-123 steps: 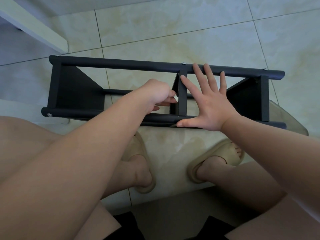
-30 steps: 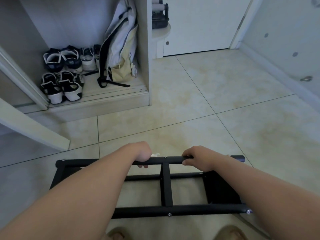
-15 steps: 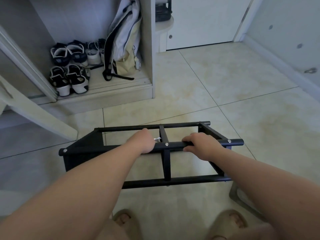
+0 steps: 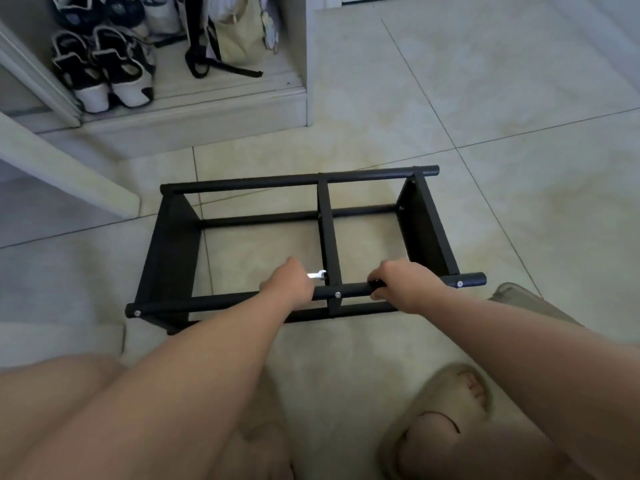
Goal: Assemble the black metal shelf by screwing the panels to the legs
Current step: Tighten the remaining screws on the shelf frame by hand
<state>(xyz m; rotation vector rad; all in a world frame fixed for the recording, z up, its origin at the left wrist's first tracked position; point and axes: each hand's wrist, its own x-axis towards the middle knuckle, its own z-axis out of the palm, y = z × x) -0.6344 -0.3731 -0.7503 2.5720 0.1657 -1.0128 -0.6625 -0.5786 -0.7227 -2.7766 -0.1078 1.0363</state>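
The black metal shelf (image 4: 329,216) lies on its side on the tiled floor, its round legs running left to right and three panels joined between them. My left hand (image 4: 289,287) grips the near upper leg left of the middle panel, and a small silver wrench (image 4: 318,274) sticks out of that fist. My right hand (image 4: 403,284) grips the same leg (image 4: 467,280) right of the middle panel. Silver screw heads show on that leg at the left end, the middle and the right end.
An open cupboard (image 4: 194,112) at the back left holds several shoes (image 4: 104,74) and a cream bag (image 4: 239,29). Its white door edge (image 4: 69,171) juts out at the left. My sandalled feet (image 4: 446,407) stand just below the shelf. Bare tiles lie to the right.
The shelf has been tipped away from me onto its side, the far leg moving further off. Both hands keep their hold on the near upper leg.
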